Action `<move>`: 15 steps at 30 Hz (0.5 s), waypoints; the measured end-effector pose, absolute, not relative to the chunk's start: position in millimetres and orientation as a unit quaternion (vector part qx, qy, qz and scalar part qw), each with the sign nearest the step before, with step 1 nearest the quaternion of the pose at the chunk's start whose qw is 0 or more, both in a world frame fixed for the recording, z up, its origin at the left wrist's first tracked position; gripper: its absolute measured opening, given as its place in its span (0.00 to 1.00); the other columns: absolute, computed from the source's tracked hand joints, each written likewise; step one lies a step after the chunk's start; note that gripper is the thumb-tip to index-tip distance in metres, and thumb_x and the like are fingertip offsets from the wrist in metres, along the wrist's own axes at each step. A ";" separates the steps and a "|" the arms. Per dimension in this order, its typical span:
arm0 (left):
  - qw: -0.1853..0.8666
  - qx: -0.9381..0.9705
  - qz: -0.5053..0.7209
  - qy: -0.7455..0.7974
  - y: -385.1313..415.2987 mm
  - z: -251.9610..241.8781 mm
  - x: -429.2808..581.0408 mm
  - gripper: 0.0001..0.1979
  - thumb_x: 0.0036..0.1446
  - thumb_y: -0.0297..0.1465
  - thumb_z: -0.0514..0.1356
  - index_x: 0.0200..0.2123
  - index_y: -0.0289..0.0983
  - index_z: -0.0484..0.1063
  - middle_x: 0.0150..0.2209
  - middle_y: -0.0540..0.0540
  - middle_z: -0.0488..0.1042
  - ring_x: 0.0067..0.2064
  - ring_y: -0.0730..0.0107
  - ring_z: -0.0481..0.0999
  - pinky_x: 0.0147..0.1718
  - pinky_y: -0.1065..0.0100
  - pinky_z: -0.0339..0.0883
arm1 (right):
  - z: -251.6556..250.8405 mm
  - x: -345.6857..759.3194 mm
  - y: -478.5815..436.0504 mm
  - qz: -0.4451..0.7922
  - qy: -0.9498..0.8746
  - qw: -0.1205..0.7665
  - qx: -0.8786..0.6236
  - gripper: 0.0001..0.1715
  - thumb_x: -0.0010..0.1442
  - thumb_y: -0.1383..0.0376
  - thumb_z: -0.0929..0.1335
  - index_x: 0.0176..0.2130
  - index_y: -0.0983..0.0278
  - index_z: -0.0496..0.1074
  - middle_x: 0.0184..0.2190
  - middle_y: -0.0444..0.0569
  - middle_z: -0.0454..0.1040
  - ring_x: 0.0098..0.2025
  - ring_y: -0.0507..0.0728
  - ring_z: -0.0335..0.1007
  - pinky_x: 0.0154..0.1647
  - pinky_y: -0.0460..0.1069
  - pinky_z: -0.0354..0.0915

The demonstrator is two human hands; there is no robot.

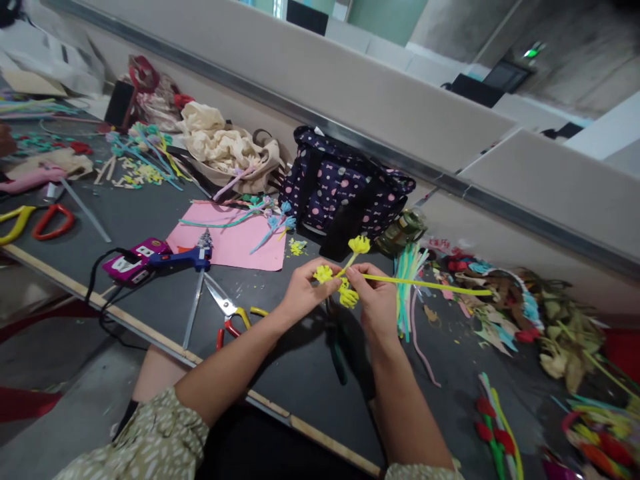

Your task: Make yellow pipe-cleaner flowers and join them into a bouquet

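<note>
Yellow: pinching flowers [359, 245] with left hand [309, 293], stem [430, 285] toward three o'clock with right hand [376, 301]. Looks like bunching; seems to call for firm, steady wrapping.

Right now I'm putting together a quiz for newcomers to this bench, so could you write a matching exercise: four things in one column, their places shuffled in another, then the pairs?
Things
1. Fuzzy yellow pipe-cleaner flowers
2. Flat pink paper sheet
3. Dark polka-dotted fabric bag
4. Blue plastic glue gun

Places
A. Beside the boxy magenta block
B. In front of the long pale partition
C. Between the bare left hand and right hand
D. Beneath a thin green fuzzy stem

Pairs: 1-C, 2-D, 3-B, 4-A
</note>
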State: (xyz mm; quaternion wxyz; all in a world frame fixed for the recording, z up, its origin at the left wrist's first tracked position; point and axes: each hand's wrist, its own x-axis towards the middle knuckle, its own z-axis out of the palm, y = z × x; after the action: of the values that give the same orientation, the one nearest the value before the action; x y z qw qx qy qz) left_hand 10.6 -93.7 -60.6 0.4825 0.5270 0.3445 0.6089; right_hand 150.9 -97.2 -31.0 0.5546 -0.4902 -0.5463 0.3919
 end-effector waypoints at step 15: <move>0.658 0.452 0.519 0.307 -87.6 -68.6 15.6 0.18 0.46 0.42 0.69 0.31 0.31 0.77 0.22 0.48 0.74 0.22 0.74 0.72 0.26 0.71 0.68 | -40.0 153.5 -88.2 0.394 -0.554 0.570 -0.461 0.08 0.54 0.62 0.73 0.30 0.63 0.73 0.25 0.41 0.72 0.26 0.51 0.67 0.28 0.45 0.63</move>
State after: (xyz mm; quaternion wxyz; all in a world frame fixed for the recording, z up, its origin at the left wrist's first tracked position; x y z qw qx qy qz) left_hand 15.6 -87.6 -68.6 0.6575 0.4516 0.3068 0.5192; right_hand 153.5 -88.2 -40.0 0.5704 -0.4609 -0.5543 0.3936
